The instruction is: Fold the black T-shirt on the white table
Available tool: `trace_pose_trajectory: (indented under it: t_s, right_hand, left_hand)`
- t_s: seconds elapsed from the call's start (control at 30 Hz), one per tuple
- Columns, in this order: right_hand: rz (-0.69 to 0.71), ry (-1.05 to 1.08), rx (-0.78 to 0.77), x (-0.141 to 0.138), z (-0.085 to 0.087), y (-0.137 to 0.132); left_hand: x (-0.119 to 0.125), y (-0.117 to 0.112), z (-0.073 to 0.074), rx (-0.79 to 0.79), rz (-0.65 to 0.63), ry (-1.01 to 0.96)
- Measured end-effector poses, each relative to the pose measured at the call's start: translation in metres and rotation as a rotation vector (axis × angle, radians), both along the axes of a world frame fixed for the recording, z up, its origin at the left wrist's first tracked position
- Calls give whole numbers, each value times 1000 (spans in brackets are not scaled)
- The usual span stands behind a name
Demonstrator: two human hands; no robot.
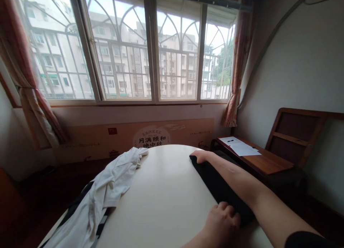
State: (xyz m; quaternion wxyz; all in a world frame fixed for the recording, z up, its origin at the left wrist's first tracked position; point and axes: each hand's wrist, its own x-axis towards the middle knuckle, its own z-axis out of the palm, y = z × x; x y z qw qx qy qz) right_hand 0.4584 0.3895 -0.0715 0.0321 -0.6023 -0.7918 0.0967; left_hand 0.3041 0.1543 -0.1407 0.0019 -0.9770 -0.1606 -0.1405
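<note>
A black cloth [212, 183] lies folded in a long strip along the right side of the round white table [163, 194]. My right hand [201, 156] reaches across to the strip's far end and holds it at the table's edge, fingers curled over the cloth. My left hand [221, 221] sits at the near end, knuckles up, fingers closed on the cloth's edge. A crumpled white garment [107, 190] lies on the table's left side, over a dark striped piece [100, 224].
A low wooden side table [264, 162] with white papers [240, 146] and a pen stands to the right, a wooden chair frame [298, 133] behind it. A printed cardboard panel [150, 135] leans under the wide window. Curtains hang at both sides.
</note>
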Motion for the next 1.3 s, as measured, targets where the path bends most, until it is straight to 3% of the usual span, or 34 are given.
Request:
trace_pose_trajectory:
  t_s: [0.2, 0.5, 0.67, 0.83, 0.97, 1.03, 1.13, 1.3]
  right_hand:
    - [-42, -24, -90, -4, -3, 7]
    - [-133, 57, 161, 2, -19, 13]
    - [-46, 183, 209, 1, -24, -2]
    - [-54, 279, 289, 22, -13, -44]
    - [-240, 271, 439, 62, -19, -96]
    - [-328, 190, 306, 82, -30, -125]
    - [-338, 128, 142, 100, -45, -166]
    - [-353, 55, 97, 95, -53, -230]
  left_hand:
    - [0, 6, 3, 33, -10, 36]
    - [-12, 16, 21, -2, 58, 137]
    - [-12, 13, 25, -74, 125, 130]
    - [-13, 11, 31, -84, 145, 128]
    - [-16, 5, 36, -59, 129, -9]
    - [-16, 4, 37, -77, 156, 19]
    - [-14, 3, 38, -78, 181, 71]
    - [-19, 0, 43, 19, 123, 53]
